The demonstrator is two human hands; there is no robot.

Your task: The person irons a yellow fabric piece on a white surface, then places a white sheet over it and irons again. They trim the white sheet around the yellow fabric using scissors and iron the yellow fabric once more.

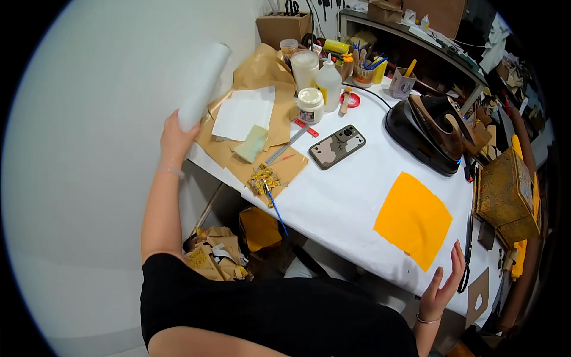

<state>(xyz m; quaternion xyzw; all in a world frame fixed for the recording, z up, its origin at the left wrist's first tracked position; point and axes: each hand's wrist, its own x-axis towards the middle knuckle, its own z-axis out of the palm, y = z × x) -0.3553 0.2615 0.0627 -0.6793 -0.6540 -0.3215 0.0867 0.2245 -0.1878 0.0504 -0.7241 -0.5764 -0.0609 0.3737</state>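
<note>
At the table's left end, my left hand [177, 138] is closed around the lower end of a white roll [205, 86], likely paper, which tilts up and away to the right. My right hand [441, 290] is raised at the near right edge of the table, fingers apart and holding nothing. Just beyond it lies a flat yellow-orange sheet [411, 217] of fabric or leather, roughly four-sided. Black-handled scissors [466, 262] lie to the right of this hand. Beside the roll, white sheets [244, 113] rest on brown paper [217, 149].
A black iron [425, 134] on its base stands at the back right. Phone [337, 146], metal ruler [287, 144], white jar [310, 106] and squeeze bottle [329, 83] occupy the middle and back. A blue-handled brush [276, 209] overhangs the front edge. A bronze-coloured box [505, 190] sits right.
</note>
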